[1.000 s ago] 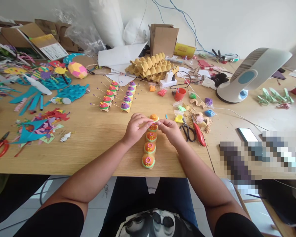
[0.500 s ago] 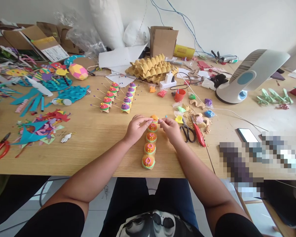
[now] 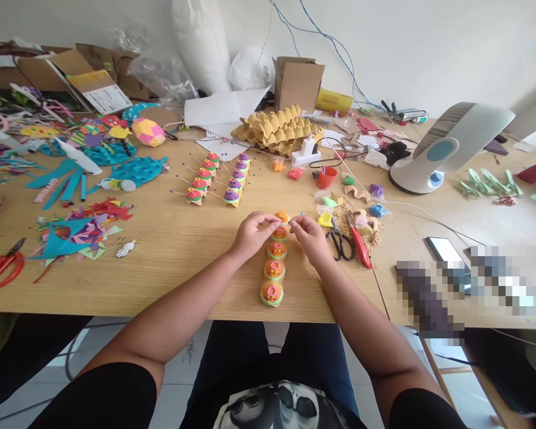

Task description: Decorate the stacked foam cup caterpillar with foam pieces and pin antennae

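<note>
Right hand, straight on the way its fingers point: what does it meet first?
Likely the farthest orange segment, directly ahead of the right hand; the left hand sits just beyond it. Depth is unclear.

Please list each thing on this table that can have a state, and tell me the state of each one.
left hand, fingers curled, tips at the cup row
right hand, pinched on a thin pin
cup row, lying flat in a line
cardboard box, upright, flaps open
black scissors, closed
phone, flat, screen bright
red cup, upright
</note>
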Demonstrator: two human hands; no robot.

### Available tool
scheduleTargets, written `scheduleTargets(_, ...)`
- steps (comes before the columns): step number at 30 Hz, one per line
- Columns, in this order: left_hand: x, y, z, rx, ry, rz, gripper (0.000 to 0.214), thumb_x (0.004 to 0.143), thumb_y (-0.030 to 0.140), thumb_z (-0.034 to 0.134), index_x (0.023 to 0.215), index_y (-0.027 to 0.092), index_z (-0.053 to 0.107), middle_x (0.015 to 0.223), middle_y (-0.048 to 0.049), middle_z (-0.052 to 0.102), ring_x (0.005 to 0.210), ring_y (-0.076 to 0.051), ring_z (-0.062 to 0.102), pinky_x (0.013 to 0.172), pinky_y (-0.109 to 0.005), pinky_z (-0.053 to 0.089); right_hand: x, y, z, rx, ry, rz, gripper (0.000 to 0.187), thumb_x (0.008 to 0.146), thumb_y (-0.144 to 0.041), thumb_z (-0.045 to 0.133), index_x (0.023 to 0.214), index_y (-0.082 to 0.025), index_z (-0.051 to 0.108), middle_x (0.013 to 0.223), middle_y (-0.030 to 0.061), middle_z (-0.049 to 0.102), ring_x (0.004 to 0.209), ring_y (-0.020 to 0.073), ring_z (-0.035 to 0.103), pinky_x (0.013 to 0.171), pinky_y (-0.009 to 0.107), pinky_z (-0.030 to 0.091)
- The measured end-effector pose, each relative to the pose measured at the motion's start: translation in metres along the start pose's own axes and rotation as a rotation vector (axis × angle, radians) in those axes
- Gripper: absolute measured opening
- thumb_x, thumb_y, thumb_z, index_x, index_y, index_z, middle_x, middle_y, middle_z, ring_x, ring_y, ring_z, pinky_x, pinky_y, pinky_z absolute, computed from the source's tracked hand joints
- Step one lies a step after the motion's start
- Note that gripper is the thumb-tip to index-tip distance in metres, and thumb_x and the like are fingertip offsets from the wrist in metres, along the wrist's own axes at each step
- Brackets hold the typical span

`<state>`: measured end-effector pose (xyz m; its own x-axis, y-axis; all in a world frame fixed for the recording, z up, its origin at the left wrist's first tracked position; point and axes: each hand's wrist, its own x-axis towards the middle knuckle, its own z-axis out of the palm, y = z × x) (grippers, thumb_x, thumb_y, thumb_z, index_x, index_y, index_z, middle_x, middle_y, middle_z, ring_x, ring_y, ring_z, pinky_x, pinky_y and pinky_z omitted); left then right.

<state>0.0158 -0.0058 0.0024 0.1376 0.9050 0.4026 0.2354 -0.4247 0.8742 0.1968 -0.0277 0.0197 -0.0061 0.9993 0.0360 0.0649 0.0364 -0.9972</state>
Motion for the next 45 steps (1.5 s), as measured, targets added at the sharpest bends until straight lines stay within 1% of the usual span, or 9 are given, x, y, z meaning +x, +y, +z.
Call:
scheduleTargets(7,0.0,0.0,0.001,-0.056,-0.035,-0.045,0.019,0.088,0.037,0.067,0.096,0.021,0.075,0.101,-0.0073,0.075,0.096,-0.02,0.068,0.085,-0.034,0.054,-0.005,-0.023,-0.004,-0.055,-0.029,0.044,0.035,0.076,-0.053,0.07,0.081,-0.019,0.066,0.073,0.0005,0.064,0.064,0.012,0.049,0.059,0.026,0.038)
scheduleTargets(13,0.002,0.002,0.001,-0.117,-0.023,-0.112,0.026,0.087,0.042,0.068,0.097,0.02,0.075,0.1,-0.0061,0.076,0.089,-0.018,0.068,0.081,-0.031,0.054,0.01,-0.037,-0.005,-0.097,0.012,0.065,0.039,0.066,-0.055,0.078,0.075,-0.018,0.069,0.066,-0.0001,0.062,0.058,0.0104,0.042,0.055,0.027,0.032)
scheduleTargets(17,0.005,-0.004,0.0,-0.131,0.02,-0.166,0.028,0.085,0.045,0.069,0.096,0.02,0.075,0.099,-0.0054,0.077,0.084,-0.017,0.068,0.077,-0.03,0.053,0.024,-0.025,0.003,-0.029,0.049,0.056,0.041,0.065,-0.056,0.078,0.074,-0.017,0.067,0.065,-0.0008,0.061,0.059,0.0104,0.045,0.057,0.026,0.037)
scheduleTargets(23,0.011,-0.017,-0.003,-0.094,0.064,-0.215,0.03,0.085,0.046,0.068,0.096,0.019,0.075,0.098,-0.0056,0.077,0.08,-0.017,0.066,0.074,-0.029,0.051,0.035,0.001,0.008,-0.065,0.105,-0.077,0.031,0.076,-0.048,0.07,0.079,-0.017,0.068,0.076,0.0018,0.066,0.072,0.0139,0.058,0.073,0.029,0.046)
scheduleTargets(26,0.012,-0.018,-0.004,-0.072,0.079,-0.215,0.029,0.085,0.045,0.067,0.096,0.019,0.076,0.098,-0.0051,0.077,0.082,-0.017,0.066,0.075,-0.029,0.051,0.037,0.007,0.008,-0.099,0.127,-0.131,0.028,0.078,-0.046,0.068,0.078,-0.018,0.068,0.09,0.0052,0.071,0.081,0.0166,0.063,0.079,0.031,0.049)
scheduleTargets(30,0.012,-0.017,-0.004,-0.066,0.075,-0.208,0.029,0.086,0.043,0.066,0.097,0.019,0.075,0.101,-0.0049,0.077,0.087,-0.017,0.067,0.078,-0.028,0.051,0.038,0.013,0.01,-0.073,0.13,-0.086,0.028,0.077,-0.046,0.068,0.082,-0.019,0.07,0.109,0.0081,0.074,0.089,0.0194,0.067,0.085,0.033,0.051)
scheduleTargets(36,0.013,-0.018,-0.004,-0.085,0.076,-0.203,0.024,0.086,0.04,0.066,0.096,0.019,0.076,0.1,-0.0051,0.077,0.091,-0.018,0.069,0.082,-0.029,0.051,0.039,0.02,0.014,-0.019,0.08,-0.067,0.028,0.078,-0.047,0.068,0.085,-0.02,0.071,0.103,0.0071,0.077,0.09,0.0198,0.07,0.083,0.032,0.053)
scheduleTargets(40,0.013,-0.021,-0.005,-0.083,0.087,-0.203,0.022,0.085,0.037,0.068,0.095,0.018,0.075,0.099,-0.0056,0.077,0.091,-0.018,0.069,0.086,-0.03,0.052,0.039,0.023,0.017,-0.007,0.044,-0.067,0.028,0.078,-0.046,0.069,0.086,-0.02,0.072,0.093,0.0054,0.077,0.086,0.0189,0.069,0.082,0.031,0.053)
scheduleTargets(45,0.013,-0.022,-0.005,-0.084,0.088,-0.208,0.021,0.084,0.035,0.068,0.095,0.018,0.076,0.097,-0.0057,0.077,0.089,-0.018,0.069,0.085,-0.031,0.052,0.039,0.026,0.019,0.024,0.018,-0.067,0.029,0.077,-0.047,0.072,0.086,-0.02,0.072,0.089,0.0042,0.076,0.084,0.0179,0.068,0.08,0.031,0.052)
